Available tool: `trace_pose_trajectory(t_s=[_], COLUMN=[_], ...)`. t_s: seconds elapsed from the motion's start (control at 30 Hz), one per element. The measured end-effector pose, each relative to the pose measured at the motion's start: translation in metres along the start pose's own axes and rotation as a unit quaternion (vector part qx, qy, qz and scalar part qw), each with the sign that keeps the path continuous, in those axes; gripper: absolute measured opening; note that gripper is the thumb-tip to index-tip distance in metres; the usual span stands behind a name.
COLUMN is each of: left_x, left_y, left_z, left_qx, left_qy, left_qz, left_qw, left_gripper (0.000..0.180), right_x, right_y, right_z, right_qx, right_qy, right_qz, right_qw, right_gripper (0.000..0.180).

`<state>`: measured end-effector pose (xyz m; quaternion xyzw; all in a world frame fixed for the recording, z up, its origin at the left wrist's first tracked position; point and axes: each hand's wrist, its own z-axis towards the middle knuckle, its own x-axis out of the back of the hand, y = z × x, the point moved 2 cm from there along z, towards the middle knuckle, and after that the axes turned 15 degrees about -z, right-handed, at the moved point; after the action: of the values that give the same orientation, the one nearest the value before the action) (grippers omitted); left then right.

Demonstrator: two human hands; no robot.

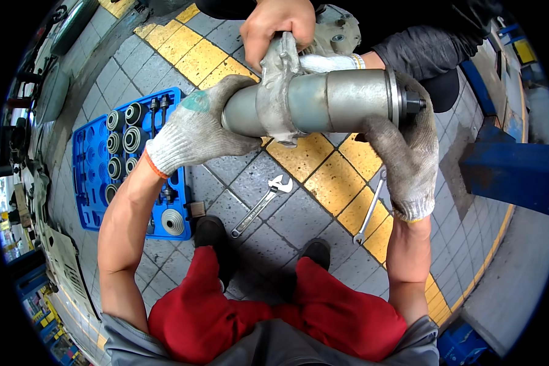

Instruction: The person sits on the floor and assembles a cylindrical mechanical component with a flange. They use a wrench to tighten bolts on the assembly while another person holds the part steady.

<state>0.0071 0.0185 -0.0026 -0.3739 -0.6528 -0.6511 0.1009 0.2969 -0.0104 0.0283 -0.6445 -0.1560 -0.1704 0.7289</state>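
long silvery-grey metal cylinder (357, 94) in stepped sections, held nearly level in mid-air, rough grey cast-metal bracket (276, 100) ringing it left of centre, upper arm upright, dark, seemingly hexagonal metal nut (412, 106) at the cylinder's right end

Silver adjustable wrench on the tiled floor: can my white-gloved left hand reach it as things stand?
Probably not while your left hand holds the gray metal cylinder, though nothing covers the silver adjustable wrench.
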Motion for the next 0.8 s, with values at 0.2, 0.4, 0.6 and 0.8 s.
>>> trace_pose_trajectory(t_s=[0.2, 0.4, 0.6, 0.8], left_x=[0.003, 0.008, 0.012, 0.013], left_y=[0.017, 0.020, 0.025, 0.025], left_z=[-0.006, -0.011, -0.011, -0.011], left_qx=[-0.012, -0.026, -0.014, 0.005], left_qy=[0.000, 0.020, 0.026, 0.035], left_qz=[-0.027, -0.068, -0.103, -0.123], left_qw=[1.000, 0.997, 0.994, 0.992], left_gripper=[0.085, 0.091, 0.094, 0.096], right_x=[0.006, 0.020, 0.021, 0.016], right_y=[-0.012, -0.019, -0.013, -0.011], right_z=[-0.001, 0.000, -0.016, -0.032], right_qx=[0.022, 0.046, -0.017, -0.059], right_qy=[0.016, -0.008, 0.032, -0.011], right_qz=[-0.027, -0.105, -0.020, -0.032], right_qw=[0.999, 0.993, 0.999, 0.998], right_gripper=[0.055, 0.048, 0.045, 0.029])
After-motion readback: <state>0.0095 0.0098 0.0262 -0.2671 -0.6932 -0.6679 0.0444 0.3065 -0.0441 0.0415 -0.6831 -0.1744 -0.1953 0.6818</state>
